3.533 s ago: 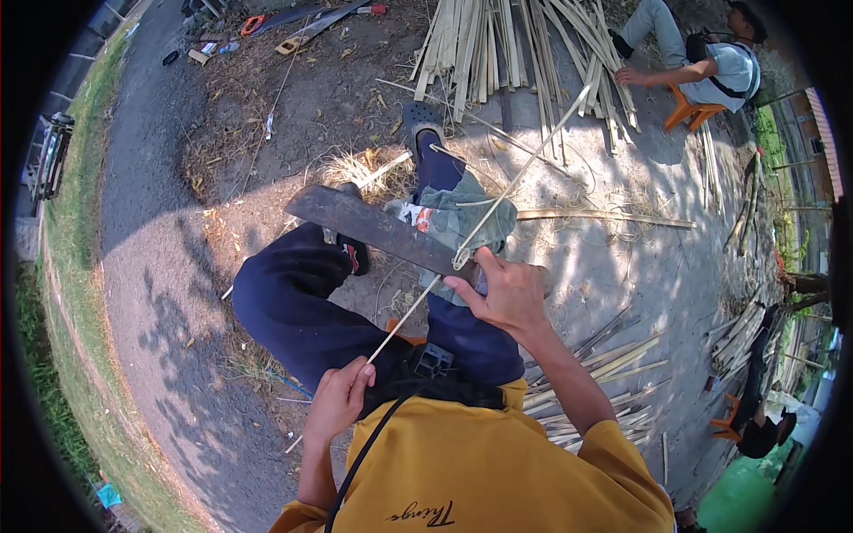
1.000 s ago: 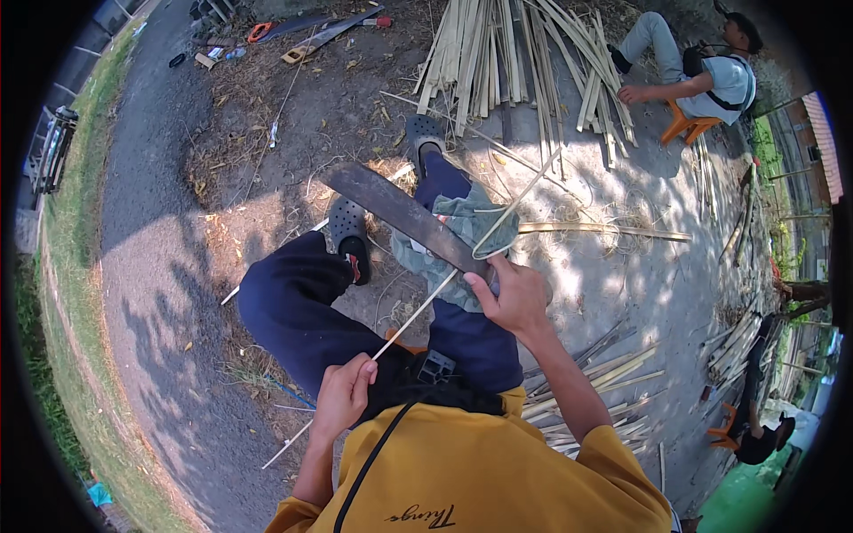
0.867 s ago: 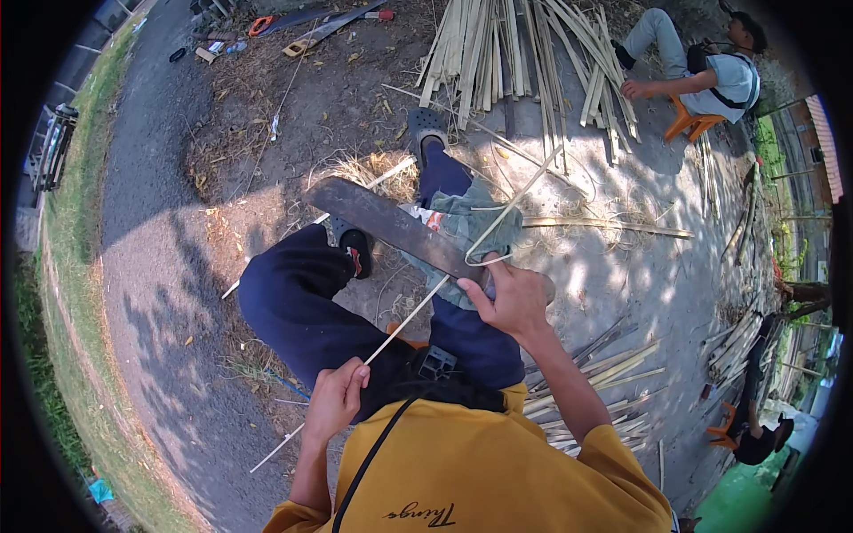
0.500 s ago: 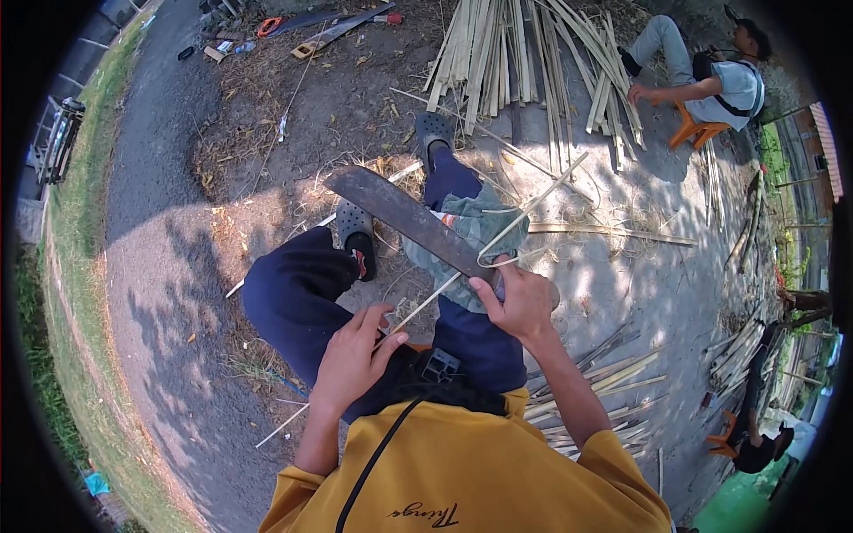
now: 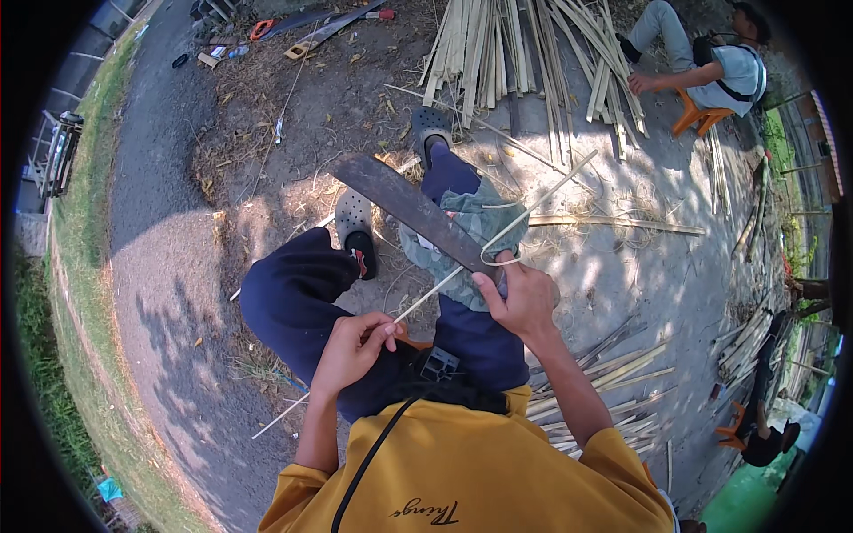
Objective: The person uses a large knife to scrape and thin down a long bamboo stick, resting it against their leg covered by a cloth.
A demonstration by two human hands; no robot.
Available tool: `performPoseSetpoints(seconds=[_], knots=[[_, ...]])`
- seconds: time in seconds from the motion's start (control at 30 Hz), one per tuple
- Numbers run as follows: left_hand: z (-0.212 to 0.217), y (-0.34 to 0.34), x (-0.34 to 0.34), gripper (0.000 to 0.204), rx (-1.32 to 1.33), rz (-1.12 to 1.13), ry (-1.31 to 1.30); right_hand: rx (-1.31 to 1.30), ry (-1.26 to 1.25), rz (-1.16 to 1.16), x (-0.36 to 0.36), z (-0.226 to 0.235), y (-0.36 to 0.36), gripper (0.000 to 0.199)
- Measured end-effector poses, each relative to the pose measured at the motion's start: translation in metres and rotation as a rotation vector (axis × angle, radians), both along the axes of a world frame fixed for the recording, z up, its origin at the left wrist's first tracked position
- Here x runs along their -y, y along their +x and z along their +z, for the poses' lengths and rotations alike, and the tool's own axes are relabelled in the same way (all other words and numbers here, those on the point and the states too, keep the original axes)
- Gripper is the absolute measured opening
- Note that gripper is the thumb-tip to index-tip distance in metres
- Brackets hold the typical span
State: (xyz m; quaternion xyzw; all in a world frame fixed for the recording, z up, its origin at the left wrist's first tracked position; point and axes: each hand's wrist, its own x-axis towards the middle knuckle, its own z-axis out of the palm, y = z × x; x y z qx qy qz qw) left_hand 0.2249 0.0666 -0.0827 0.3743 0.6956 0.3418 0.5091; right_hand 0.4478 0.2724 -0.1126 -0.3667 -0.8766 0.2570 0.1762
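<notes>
Strip (image 5: pixel 431 294) is pinched in the left hand (image 5: pixel 354 355), thumb and fingertips clamped on it a bit short of the knife (image 5: pixel 413 206), tail poking out behind that hand. Right hand (image 5: pixel 524 302) is wrapped around the knife's handle, thumb up by the base of the blade. Most of those fingers' undersides are hidden, so can't tell how they press. The strip meets the blade near the handle and its other end sticks out beyond the knife, with a thin curl (image 5: pixel 507 263) right by the right index finger. Under the knife there's a greenish cloth (image 5: pixel 475 206) over the right leg (image 5: pixel 471 342).

Looks to me like the shaving step, strip being drawn along the edge. Next move, imo, calls for a firm left pinch, an even pull and a steady blade angle so it doesn't bite in.

Further out: loose slats (image 5: pixel 622 365) on the near right of the knife, a big pile (image 5: pixel 475 62) well beyond it, saws (image 5: pixel 342 25) out past its tip, and a co-worker (image 5: pixel 724 84) way off to its far right.
</notes>
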Motion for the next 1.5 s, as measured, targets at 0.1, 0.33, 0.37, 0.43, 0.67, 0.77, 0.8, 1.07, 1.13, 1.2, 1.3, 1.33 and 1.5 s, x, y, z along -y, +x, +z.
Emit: performPoseSetpoints(seconds=[0.1, 0.33, 0.37, 0.43, 0.67, 0.77, 0.8, 1.07, 1.13, 1.2, 1.3, 1.33, 1.5], knots=[[-0.011, 0.011, -0.007, 0.016, 0.049, 0.124, 0.114, 0.069, -0.003, 0.037, 0.000, -0.001, 0.001, 0.046], [-0.019, 0.032, -0.062, 0.022, 0.177, 0.126, 0.175, -0.052, 0.011, 0.090, 0.005, -0.008, -0.004, 0.048], [-0.024, 0.034, -0.068, 0.024, 0.279, 0.142, 0.153, -0.052, 0.009, 0.096, 0.006, -0.009, -0.005, 0.049], [-0.034, 0.039, -0.075, 0.026, 0.380, 0.156, 0.132, -0.053, 0.009, 0.102, 0.006, -0.009, -0.006, 0.049], [-0.034, 0.042, -0.079, 0.026, 0.615, 0.231, 0.069, -0.005, -0.025, 0.085, 0.004, -0.004, -0.004, 0.049], [-0.033, 0.044, -0.077, 0.026, 0.531, 0.219, 0.111, -0.002, -0.044, 0.078, 0.004, -0.004, -0.003, 0.048], [-0.032, 0.046, -0.077, 0.026, 0.452, 0.217, 0.140, -0.005, -0.039, 0.079, 0.004, -0.004, -0.003, 0.048], [-0.028, 0.049, -0.075, 0.023, 0.041, 0.185, 0.231, -0.007, -0.031, 0.077, 0.002, -0.003, -0.005, 0.047], [-0.027, 0.048, -0.067, 0.023, 0.034, 0.183, 0.241, -0.017, -0.033, 0.069, 0.001, -0.004, -0.004, 0.047], [-0.026, 0.047, -0.059, 0.023, 0.036, 0.158, 0.190, -0.013, -0.047, 0.066, 0.002, -0.005, -0.002, 0.049], [-0.027, 0.053, -0.072, 0.023, 0.019, 0.191, 0.214, -0.012, -0.051, 0.070, 0.004, 0.000, -0.004, 0.046], [-0.028, 0.054, -0.075, 0.023, 0.019, 0.192, 0.216, -0.011, -0.049, 0.072, 0.004, 0.000, -0.005, 0.046], [-0.021, 0.051, -0.067, 0.021, -0.114, 0.184, 0.226, 0.023, -0.037, 0.066, -0.001, 0.000, -0.005, 0.044]])
